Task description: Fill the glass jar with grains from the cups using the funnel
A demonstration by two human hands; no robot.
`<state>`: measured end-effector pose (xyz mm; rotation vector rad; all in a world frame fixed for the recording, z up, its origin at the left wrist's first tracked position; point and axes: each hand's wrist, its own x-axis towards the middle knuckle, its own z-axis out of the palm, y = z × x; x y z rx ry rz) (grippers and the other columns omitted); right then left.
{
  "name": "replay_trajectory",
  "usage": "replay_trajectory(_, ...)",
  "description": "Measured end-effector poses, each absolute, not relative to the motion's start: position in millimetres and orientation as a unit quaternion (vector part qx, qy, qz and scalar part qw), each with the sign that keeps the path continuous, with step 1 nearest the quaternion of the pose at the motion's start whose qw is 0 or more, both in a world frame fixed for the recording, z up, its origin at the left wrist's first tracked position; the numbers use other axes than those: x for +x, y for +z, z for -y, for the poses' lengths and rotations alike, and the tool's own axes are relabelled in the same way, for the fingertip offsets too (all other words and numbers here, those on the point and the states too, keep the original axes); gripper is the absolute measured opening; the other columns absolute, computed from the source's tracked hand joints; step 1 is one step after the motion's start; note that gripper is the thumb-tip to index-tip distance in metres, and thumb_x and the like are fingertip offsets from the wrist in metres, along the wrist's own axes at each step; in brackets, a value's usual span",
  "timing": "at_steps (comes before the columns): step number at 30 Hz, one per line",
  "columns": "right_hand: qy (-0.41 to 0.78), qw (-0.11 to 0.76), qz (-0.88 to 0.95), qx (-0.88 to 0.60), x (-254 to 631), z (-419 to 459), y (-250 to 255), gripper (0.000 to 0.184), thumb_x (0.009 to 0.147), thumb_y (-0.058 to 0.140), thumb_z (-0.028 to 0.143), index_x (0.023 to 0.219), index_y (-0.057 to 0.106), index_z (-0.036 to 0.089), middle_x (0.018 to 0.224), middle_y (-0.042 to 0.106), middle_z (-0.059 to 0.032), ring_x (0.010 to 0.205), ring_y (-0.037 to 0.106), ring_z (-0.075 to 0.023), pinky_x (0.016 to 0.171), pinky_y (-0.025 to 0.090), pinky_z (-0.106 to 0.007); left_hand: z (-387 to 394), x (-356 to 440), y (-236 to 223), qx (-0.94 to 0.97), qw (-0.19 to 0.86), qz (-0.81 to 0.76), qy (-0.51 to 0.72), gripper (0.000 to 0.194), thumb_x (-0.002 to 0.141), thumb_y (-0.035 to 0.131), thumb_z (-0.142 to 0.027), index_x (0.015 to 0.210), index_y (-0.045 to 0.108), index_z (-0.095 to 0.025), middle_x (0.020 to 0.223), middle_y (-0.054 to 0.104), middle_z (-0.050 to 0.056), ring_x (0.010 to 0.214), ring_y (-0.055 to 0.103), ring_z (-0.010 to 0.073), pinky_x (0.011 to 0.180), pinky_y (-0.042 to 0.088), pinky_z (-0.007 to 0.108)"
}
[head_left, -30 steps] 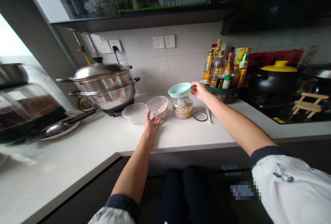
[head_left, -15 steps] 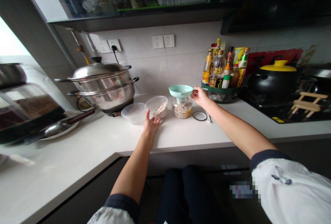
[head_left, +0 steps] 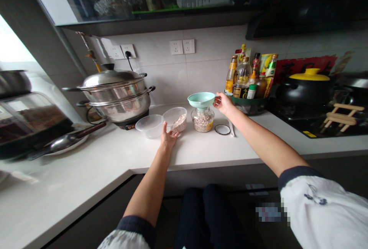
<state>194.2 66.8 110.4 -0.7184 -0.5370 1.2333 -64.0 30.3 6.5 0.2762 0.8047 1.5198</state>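
In the head view, my left hand (head_left: pixel 168 138) is cupped against the near side of a clear plastic bowl (head_left: pixel 170 114), its thumb raised along the wall and its fingers low at the front. Oat flakes (head_left: pixel 180 121) lie heaped toward the bowl's right side. A mint-green funnel (head_left: pixel 201 98) sits in the mouth of a glass jar (head_left: pixel 202 121) partly filled with flakes. My right hand (head_left: pixel 223 103) pinches the funnel at its right edge. An empty-looking clear bowl (head_left: pixel 150 125) stands just left of the first one.
A round dark-rimmed lid (head_left: pixel 222 129) and a thin utensil (head_left: pixel 231 129) lie right of the jar. A steel steamer (head_left: pixel 117 97) stands at the left, near a ladle (head_left: pixel 64 141) on a plate. Bottles (head_left: pixel 243 76) crowd a green tray behind; a black pot (head_left: pixel 304 91) sits farther right.
The view has shifted very slightly. Both hands, the funnel, the jar and the bowls keep practically the same places.
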Motion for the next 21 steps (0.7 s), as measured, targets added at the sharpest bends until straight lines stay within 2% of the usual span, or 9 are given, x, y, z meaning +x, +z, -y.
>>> replay_trajectory(6,0.583,0.724,0.21,-0.303,198.8,-63.4,103.8,0.015,0.077,0.049,0.009,0.067,0.047,0.019,0.046,0.043,0.0076,0.04,0.04,-0.0065,0.038,0.035,-0.015,-31.4,-65.2,4.9,0.125,0.645,-0.351,0.667,0.041,0.082,0.059,-0.045,0.12,0.049,-0.034,0.11,0.053,0.008,0.099,0.064,0.0206,0.082,0.055,0.037)
replay_trajectory(21,0.582,0.728,0.221,-0.286,199.2,-60.2,99.6,0.013,0.073,0.051,0.007,0.071,0.05,0.02,0.05,0.045,0.0078,0.04,0.04,-0.006,0.039,0.036,-0.015,-30.8,-65.4,6.6,0.123,0.65,-0.346,0.665,0.043,0.082,0.058,-0.044,0.122,0.048,-0.031,0.114,0.051,0.01,0.1,0.063,0.0215,0.08,0.056,0.036)
